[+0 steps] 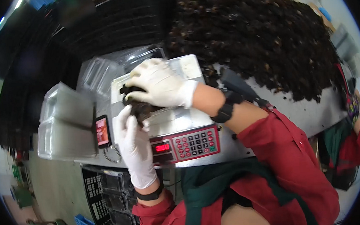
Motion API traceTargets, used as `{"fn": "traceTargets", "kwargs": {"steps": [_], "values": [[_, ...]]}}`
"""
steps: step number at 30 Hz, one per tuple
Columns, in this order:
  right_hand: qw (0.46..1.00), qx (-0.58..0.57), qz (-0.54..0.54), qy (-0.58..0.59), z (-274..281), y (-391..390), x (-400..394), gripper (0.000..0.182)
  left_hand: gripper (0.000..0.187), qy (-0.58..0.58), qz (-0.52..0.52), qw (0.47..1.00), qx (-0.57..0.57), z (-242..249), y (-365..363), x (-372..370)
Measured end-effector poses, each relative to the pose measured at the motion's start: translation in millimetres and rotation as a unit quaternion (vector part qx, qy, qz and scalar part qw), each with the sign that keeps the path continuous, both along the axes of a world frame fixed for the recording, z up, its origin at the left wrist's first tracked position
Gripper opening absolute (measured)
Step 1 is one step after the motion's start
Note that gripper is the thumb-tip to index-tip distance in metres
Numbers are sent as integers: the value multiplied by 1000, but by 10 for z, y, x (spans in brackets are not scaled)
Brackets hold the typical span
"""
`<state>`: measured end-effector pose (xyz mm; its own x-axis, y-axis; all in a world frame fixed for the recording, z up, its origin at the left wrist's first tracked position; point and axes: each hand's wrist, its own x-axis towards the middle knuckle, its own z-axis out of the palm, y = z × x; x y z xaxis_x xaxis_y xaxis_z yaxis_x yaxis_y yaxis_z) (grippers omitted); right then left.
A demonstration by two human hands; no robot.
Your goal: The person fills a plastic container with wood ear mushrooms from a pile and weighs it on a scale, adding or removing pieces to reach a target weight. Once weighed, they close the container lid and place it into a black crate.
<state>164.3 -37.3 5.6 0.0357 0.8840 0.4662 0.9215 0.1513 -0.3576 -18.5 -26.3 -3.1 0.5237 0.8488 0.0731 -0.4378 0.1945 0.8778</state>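
Note:
A clump of dark brown, crinkled pieces lies between my two white-gloved hands, over the metal plate of a digital scale. My right hand curves over the clump from above, with its fingers and thumb bent around the far side. From the near left, my left hand closes its fingers and thumb on the near end of the same clump. Red digits glow on the scale's display, beside its keypad. My gloves hide part of the clump.
A large heap of similar dark pieces covers the table's back right. Stacked clear plastic boxes and a phone are left of the scale. A dark grey scoop-like object lies on the right. Another person's sleeve shows at far right.

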Motion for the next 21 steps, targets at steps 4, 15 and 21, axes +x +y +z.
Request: {"fn": "traceTargets", "kwargs": {"steps": [4, 15, 21], "values": [[969, 244, 29, 1, -75, -192, 7, 26, 36, 67, -5, 996, 59, -128, -62, -173], [877, -71, -182, 438, -590, -3007, -205, 22, 55, 199, -502, 841, 38, -216, -1067, 98], [884, -287, -299, 217, -330, -4435, 157, 22, 43, 244, -544, 802, 44, -192, -1086, 260]]}}
